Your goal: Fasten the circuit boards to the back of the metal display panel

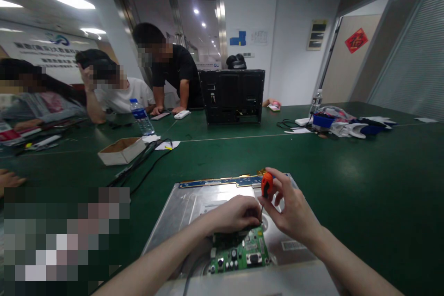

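A silver metal panel (194, 203) lies flat on the green table (347, 175) in front of me, with a green circuit board (243, 252) mounted near its front edge. My left hand (236, 215) rests curled on the board's upper edge, fingers closed on it. My right hand (293, 212) pinches a small screwdriver with an orange handle (267, 184), held upright with its thin shaft pointing down beside the left hand's fingers. A blue strip with gold connectors (222, 181) runs along the panel's far edge.
A shallow cardboard box (121, 150), black cables (142, 164) and a water bottle (141, 118) sit to the left. A black computer case (233, 96) stands at the back. Three people lean over the far left of the table. Gloves and clutter (347, 126) lie at the right.
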The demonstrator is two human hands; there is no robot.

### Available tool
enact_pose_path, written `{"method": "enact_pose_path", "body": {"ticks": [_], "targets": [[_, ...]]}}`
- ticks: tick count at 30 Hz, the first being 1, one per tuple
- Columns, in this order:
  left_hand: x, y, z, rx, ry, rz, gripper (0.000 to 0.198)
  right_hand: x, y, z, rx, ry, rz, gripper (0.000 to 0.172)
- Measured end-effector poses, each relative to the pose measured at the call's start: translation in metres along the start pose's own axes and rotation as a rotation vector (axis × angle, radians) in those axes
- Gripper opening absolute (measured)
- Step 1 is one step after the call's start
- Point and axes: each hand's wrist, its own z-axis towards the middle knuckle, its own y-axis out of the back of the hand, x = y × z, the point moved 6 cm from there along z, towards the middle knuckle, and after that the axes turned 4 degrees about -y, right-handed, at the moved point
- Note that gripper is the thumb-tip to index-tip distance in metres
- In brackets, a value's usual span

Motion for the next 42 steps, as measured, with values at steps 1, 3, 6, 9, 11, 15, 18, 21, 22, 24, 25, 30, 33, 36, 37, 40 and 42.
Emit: {"method": "enact_pose_path", "body": {"ticks": [1,3,6,9,11,15,18,21,22,24,25,30,33,36,37,40,42], "targets": [[-0.0001,0.0001,-0.0001,-0.001,-0.001,-0.002,0.011,-0.0002,-0.0001,-0.0003,0.002,0.000,0.003,0.057],[-0.0003,0.0004,-0.0003,-0.002,-0.003,-0.007,0.012,-0.0008,-0.0002,-0.0009,0.005,0.001,0.010,0.057],[-0.0005,0.0006,-0.0007,-0.002,-0.005,-0.013,0.013,-0.0015,0.0001,-0.0010,0.006,0.004,0.006,0.057],[-0.0007,0.0006,-0.0010,0.001,-0.003,-0.015,0.012,-0.0006,0.0003,-0.0005,0.004,0.016,0.000,0.057],[-0.0005,0.0006,-0.0010,0.002,0.001,-0.014,0.011,0.0000,0.0004,-0.0003,0.006,0.017,0.002,0.058],[-0.0004,0.0005,-0.0010,0.007,0.008,-0.014,0.009,-0.0001,0.0012,-0.0009,0.000,0.003,0.000,0.059],[-0.0007,0.0007,-0.0011,0.006,0.011,-0.015,0.010,0.0001,0.0023,-0.0013,-0.002,0.001,-0.015,0.058],[-0.0014,0.0012,-0.0013,-0.001,0.013,-0.016,0.011,0.0008,0.0031,-0.0014,0.003,0.000,-0.030,0.059],[-0.0017,0.0014,-0.0014,-0.002,0.013,-0.017,0.011,0.0011,0.0032,-0.0013,0.006,0.001,-0.030,0.059],[-0.0022,0.0016,-0.0013,-0.001,0.013,-0.015,0.011,0.0018,0.0034,-0.0012,0.007,0.002,-0.028,0.059],[-0.0024,0.0017,-0.0012,0.001,0.012,-0.014,0.011,0.0019,0.0034,-0.0012,0.006,0.002,-0.029,0.059],[-0.0025,0.0022,-0.0007,0.000,0.013,-0.006,0.011,0.0018,0.0029,-0.0010,0.008,-0.008,-0.025,0.058],[-0.0021,0.0018,-0.0007,0.000,0.014,-0.005,0.011,0.0018,0.0029,-0.0011,0.004,-0.004,-0.025,0.058],[-0.0015,0.0012,-0.0008,0.002,0.016,-0.003,0.010,0.0012,0.0033,-0.0008,-0.005,0.003,-0.019,0.058],[-0.0012,0.0009,-0.0008,0.004,0.016,-0.003,0.010,0.0010,0.0035,-0.0005,-0.009,0.008,-0.017,0.058],[-0.0002,0.0000,-0.0005,0.012,0.013,-0.006,0.011,0.0004,0.0047,0.0004,-0.028,0.020,-0.003,0.055],[0.0005,0.0000,-0.0003,0.010,0.011,-0.008,0.010,0.0003,0.0046,0.0005,-0.025,0.022,0.017,0.054]]}}
